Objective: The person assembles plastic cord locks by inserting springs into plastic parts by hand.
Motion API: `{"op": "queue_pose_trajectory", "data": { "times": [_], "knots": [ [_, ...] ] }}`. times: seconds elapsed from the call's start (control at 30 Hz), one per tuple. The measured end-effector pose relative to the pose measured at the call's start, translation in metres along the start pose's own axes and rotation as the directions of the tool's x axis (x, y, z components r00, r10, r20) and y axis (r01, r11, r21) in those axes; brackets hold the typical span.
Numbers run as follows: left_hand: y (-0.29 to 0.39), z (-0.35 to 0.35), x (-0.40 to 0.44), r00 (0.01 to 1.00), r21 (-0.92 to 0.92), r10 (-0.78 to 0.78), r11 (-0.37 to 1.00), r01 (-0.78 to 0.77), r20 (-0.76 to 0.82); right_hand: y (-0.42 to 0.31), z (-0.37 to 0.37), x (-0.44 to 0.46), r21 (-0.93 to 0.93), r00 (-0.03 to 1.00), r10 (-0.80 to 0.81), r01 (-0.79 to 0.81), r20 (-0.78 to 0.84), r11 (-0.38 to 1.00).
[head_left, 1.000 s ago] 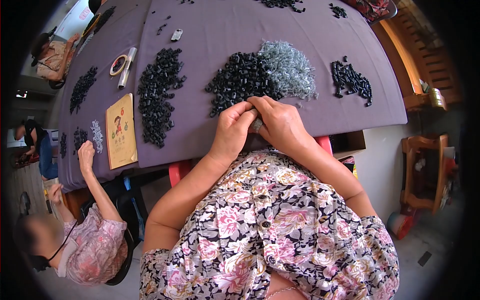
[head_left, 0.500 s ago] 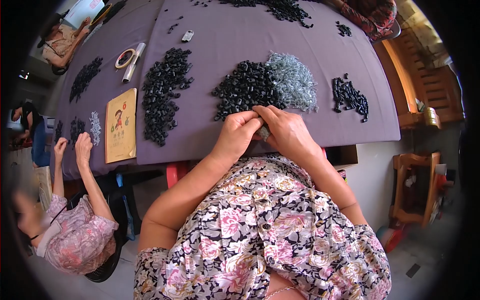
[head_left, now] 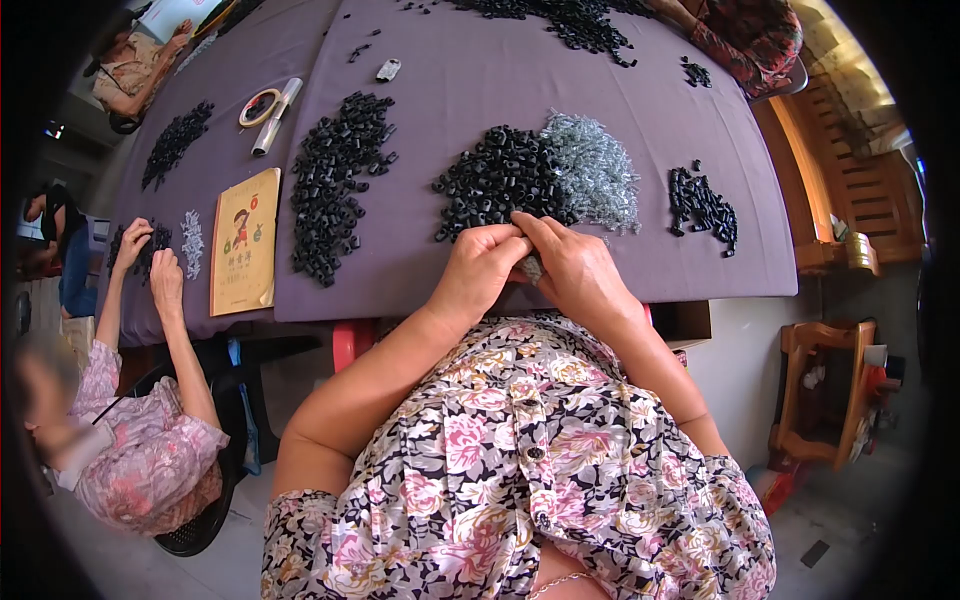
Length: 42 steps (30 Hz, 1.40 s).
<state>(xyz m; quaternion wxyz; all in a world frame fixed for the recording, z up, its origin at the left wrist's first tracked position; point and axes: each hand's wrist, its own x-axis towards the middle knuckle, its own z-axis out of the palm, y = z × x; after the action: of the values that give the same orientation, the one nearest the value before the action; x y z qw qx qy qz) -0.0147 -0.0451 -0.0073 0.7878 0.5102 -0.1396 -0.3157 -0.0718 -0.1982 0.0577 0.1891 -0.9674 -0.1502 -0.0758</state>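
Observation:
My left hand and my right hand meet at the table's near edge, fingertips pinched together. What the fingertips grip is too hidden to name. Below the fingers, a bit of a rough greyish thing shows, mostly covered by my right hand. Just beyond my fingers lies a heap of small black ring-like plastic pieces. A heap of small clear plastic pieces touches its right side. Farther right is a smaller pile of narrow black pieces.
A long heap of black pieces lies to the left, beside a yellow booklet. Beyond are a tape roll, a clear roll and a small pale object. A co-worker's hands work at the left edge.
My hands stay pinched together in nearly the same place. The view has shifted slightly. The co-worker's far hand at the left has moved up, over the dark pieces.

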Motion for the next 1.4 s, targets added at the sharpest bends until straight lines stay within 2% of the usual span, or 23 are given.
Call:
{"op": "queue_pose_trajectory", "data": {
  "times": [0.13,0.43,0.53,0.63,0.73,0.83,1.4],
  "knots": [
    [0.000,0.000,0.000,1.000,0.000,-0.017,1.000,0.017,-0.015,0.000,0.001,0.000,0.025,1.000,0.007,-0.007,-0.009,1.000],
    [0.002,0.003,0.000,0.999,-0.018,-0.020,1.000,0.019,-0.025,-0.003,-0.002,0.000,0.243,0.994,0.105,-0.097,-0.019,0.965],
    [0.007,0.005,-0.002,0.999,0.002,-0.026,1.000,0.026,-0.029,0.000,-0.012,0.000,0.250,0.993,0.113,-0.120,0.046,0.961],
    [0.007,0.006,-0.002,0.999,0.034,-0.030,0.999,0.031,-0.012,0.003,-0.013,0.000,0.289,0.998,0.066,-0.061,-0.010,0.955],
    [0.005,0.005,-0.002,1.000,0.051,-0.029,0.998,0.029,0.005,0.001,-0.013,0.000,0.301,0.995,0.094,-0.080,-0.031,0.950],
    [0.005,0.002,-0.002,0.999,0.076,-0.040,0.996,0.037,0.037,0.006,-0.012,-0.001,0.350,0.990,0.062,-0.013,-0.129,0.937],
    [0.006,0.000,-0.003,0.994,0.059,-0.050,0.997,0.045,0.096,0.011,-0.005,-0.001,0.276,0.978,0.045,0.014,-0.204,0.961]
  ]
}}
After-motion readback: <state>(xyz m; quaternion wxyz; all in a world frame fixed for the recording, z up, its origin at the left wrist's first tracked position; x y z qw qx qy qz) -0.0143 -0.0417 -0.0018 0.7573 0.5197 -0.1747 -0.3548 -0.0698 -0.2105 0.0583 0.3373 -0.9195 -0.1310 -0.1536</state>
